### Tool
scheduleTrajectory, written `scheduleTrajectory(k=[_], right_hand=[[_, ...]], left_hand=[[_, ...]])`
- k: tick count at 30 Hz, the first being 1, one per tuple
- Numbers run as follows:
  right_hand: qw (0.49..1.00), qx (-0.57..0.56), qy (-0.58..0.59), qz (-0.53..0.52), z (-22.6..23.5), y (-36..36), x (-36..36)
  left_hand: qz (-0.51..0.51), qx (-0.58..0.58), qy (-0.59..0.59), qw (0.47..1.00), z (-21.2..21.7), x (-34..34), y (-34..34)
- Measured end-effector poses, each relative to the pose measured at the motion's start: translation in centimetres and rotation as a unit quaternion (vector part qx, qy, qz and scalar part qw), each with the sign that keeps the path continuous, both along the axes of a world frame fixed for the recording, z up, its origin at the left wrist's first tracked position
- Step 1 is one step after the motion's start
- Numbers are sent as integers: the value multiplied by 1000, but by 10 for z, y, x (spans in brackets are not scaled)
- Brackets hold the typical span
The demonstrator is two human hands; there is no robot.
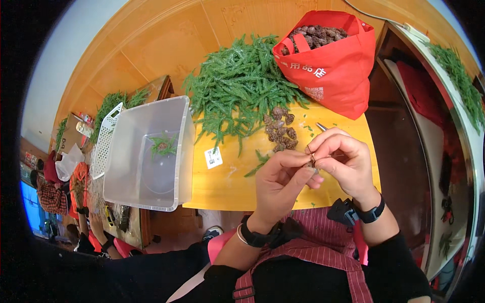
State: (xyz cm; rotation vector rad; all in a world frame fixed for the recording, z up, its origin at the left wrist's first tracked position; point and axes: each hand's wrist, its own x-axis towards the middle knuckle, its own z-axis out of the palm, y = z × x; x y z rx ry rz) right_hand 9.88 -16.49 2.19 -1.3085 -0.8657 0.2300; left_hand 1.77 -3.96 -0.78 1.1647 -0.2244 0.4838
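Observation:
Above the near right part of the yellow table, my left hand (284, 183) and my right hand (348, 162) meet with thumbs and fingers pinched together. Between the fingertips shows a small, thin brown thing (312, 160), mostly covered, its kind unclear. Just beyond them lies a loose group of brown pine cones (279, 132). A silver pointed tip (320, 125) sticks out behind my right hand. Left of my fingers, a green sprig (259, 164) rests on the table. A big heap of green artificial pine sprigs (242, 83) covers the table's far side.
A red bag (331, 70) full of pine cones stands at the far right. On the left is a clear plastic bin (186, 151) with one sprig and a cone inside. A white label card (213, 157) lies beside it. Another person's hand (97, 225) shows at far left.

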Motion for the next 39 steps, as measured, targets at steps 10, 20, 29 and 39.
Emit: scheduleTrajectory(k=[10,20,29,39], right_hand=[[999,-30,-37,-24,-8,-1,2],[851,-467,-168,-170,-78,-74,84],[784,-550,-258,-129,-108,-76,89],[944,-290,-148,-61,-15,-89,20]], left_hand=[[142,153,-79,975,-9,6,-4],[16,-22,51,998,-3,7,2],[-24,-112,102,988,-13,6,4],[-46,-166,115,978,-28,6,15]])
